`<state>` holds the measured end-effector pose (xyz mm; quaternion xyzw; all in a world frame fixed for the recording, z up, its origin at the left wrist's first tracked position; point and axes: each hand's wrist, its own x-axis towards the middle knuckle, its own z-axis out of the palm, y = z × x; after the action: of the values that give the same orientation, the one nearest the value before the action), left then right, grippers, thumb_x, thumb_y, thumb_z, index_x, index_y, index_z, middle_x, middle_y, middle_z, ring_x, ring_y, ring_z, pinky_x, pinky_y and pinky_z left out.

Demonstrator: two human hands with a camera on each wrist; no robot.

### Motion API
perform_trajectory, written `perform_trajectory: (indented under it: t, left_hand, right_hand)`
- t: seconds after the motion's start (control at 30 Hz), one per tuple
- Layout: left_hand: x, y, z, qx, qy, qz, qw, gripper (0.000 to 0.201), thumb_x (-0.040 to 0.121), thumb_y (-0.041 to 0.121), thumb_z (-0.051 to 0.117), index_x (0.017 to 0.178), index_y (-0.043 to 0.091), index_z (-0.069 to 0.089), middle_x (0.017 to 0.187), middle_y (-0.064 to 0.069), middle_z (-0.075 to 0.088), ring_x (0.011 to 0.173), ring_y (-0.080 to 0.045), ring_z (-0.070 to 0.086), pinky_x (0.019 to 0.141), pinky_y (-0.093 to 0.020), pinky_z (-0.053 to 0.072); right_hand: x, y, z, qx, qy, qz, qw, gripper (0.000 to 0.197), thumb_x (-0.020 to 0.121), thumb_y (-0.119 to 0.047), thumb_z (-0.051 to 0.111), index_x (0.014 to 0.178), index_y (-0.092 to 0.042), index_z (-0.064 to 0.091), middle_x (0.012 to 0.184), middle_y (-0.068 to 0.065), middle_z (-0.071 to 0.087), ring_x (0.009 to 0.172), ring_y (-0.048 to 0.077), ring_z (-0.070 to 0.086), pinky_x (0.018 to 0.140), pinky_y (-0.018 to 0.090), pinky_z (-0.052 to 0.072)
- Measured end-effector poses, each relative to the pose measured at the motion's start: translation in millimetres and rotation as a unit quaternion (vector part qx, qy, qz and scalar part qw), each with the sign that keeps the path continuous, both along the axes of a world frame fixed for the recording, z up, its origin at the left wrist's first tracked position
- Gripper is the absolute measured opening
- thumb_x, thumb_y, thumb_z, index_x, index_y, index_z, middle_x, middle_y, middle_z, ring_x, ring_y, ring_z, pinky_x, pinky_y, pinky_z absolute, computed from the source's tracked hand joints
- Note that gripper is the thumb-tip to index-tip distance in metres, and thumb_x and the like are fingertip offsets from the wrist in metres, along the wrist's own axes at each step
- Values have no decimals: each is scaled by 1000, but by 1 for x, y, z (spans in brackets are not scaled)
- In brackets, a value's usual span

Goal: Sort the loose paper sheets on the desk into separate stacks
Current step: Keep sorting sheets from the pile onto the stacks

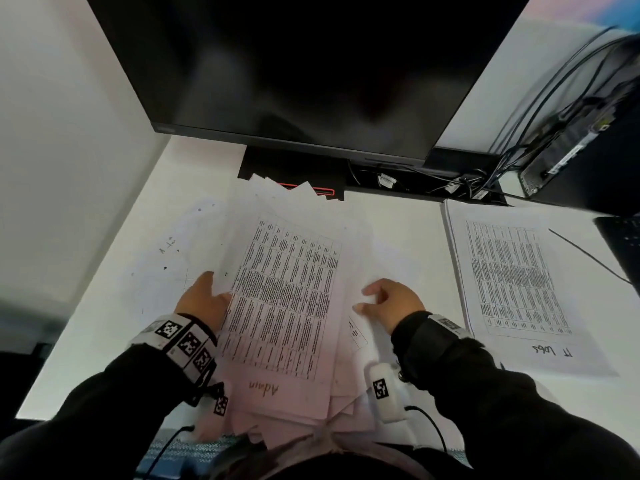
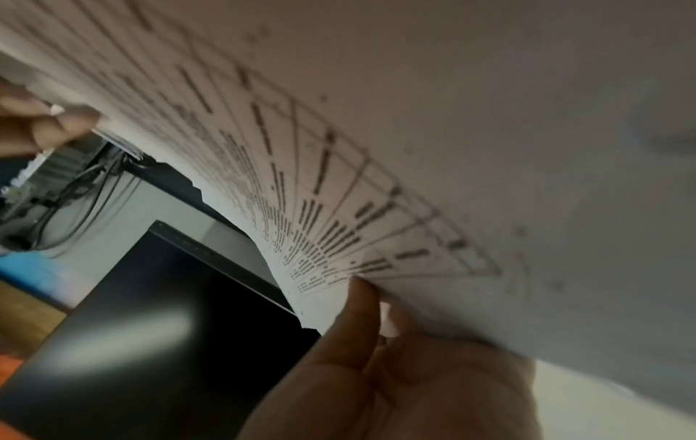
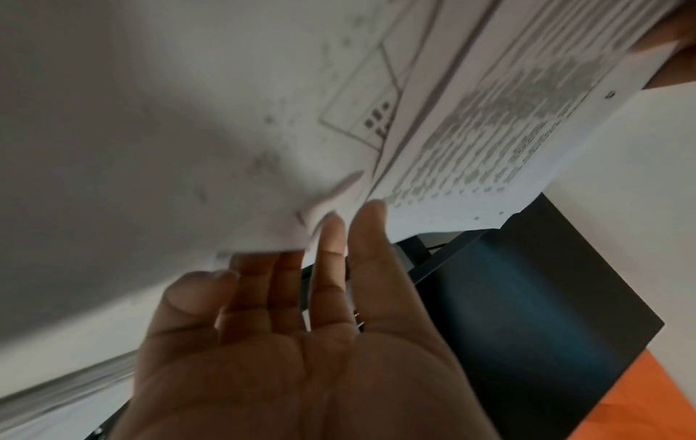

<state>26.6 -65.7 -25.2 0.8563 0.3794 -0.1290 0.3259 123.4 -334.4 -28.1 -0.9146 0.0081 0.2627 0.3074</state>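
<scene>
While the left hand (image 1: 204, 303) grips the left edge of a printed sheet (image 1: 287, 299), thumb on top and the rest of the fingers under the paper, the right hand (image 1: 391, 303) rests on the messy pile (image 1: 349, 386) just right of that sheet, fingers loosely bent and a bit spread, pinching nothing that the head view shows. Sheet is thin white paper, rectangular, with a dense black table grid and handwriting near the person's edge; long axis runs from the person toward the monitor (image 1: 304, 71), tilted slightly right at the far end. It lies on top of the pile, which fans out with ragged corners toward the monitor base. Right of the pile, well apart, a squared-up stack (image 1: 519, 282) of similar table sheets sits flat on the white surface (image 1: 104, 306), long axis also toward the monitor, handwritten label at the near end.

Left wrist view: underside of the sheet (image 2: 414, 148) curved upward, print showing through, fingers (image 2: 361, 303) pinching its edge; glossy dark monitor (image 2: 150, 327) beyond. Right wrist view: palm (image 3: 320, 357) open, fingers (image 3: 369, 238) straight and slightly apart, tips touching the lifted paper edges (image 3: 471, 134); blurred. Only the head view shows the stack and tangled black cables (image 1: 540, 109) right of the monitor.
</scene>
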Motion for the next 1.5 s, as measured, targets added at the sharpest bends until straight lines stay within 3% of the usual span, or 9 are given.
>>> perform_trajectory:
  t: [0.17,0.4,0.63,0.8,0.93,1.07,1.23,1.33,1.5]
  left_hand:
    - [-2,7,5,-12,-27,55,998,41,95,22,45,133,10,40,128,-17,55,116,-37,52,98,-45,42]
    - [-10,21,24,-28,-91,146,985,16,94,15,46,107,7,50,98,-9,59,83,-25,53,75,-31,39]
    - [-5,27,14,-30,13,110,993,40,95,21,46,129,1,45,131,-19,52,119,-35,48,98,-37,37]
    - [7,2,7,-66,18,62,996,46,96,21,45,137,2,38,140,-17,44,128,-33,41,105,-38,33]
    - [9,-16,2,-114,-1,28,993,40,95,21,47,132,9,42,130,-10,53,113,-28,52,94,-38,42]
    - [4,-31,-2,-134,-17,1,991,47,91,20,55,134,12,39,132,-6,52,115,-25,52,94,-37,45]
    - [-1,-32,3,-134,-126,11,983,60,89,17,56,143,16,29,143,-2,42,134,-28,38,110,-44,30]
    - [0,-26,24,-219,-246,18,944,55,84,3,61,125,28,33,108,1,64,102,-21,63,95,-47,46]
    - [17,-27,61,-243,-312,-37,918,77,86,14,61,142,33,13,120,4,57,104,-9,59,91,-33,44]
  right_hand:
    - [-3,14,0,-107,9,56,993,31,62,-48,79,71,-25,61,105,1,49,94,17,58,85,27,50]
    - [6,11,12,-111,49,19,992,26,90,-34,55,92,-8,60,106,13,63,107,29,59,82,25,44]
    - [6,4,11,-8,110,-62,992,28,86,-28,64,66,-11,55,85,17,67,83,31,63,92,42,51]
    - [2,12,9,-56,103,11,993,30,92,-35,54,109,-11,61,95,3,55,90,22,52,92,30,43]
    - [1,12,4,-36,81,-16,996,21,91,-33,56,81,-17,47,81,-1,51,86,20,49,73,23,35]
    - [-3,13,7,-8,88,-23,996,45,94,-38,48,128,-8,48,129,4,54,118,26,51,98,29,39]
    - [-6,5,26,117,88,-71,987,42,94,-24,52,133,-11,43,128,1,54,113,22,53,90,25,38]
    - [-1,-2,49,178,40,-77,980,49,94,-18,53,139,-13,35,141,6,44,131,24,41,105,33,33]
    - [8,3,88,305,-38,-58,950,32,94,-6,49,104,-35,54,112,-11,64,110,11,59,102,35,43]
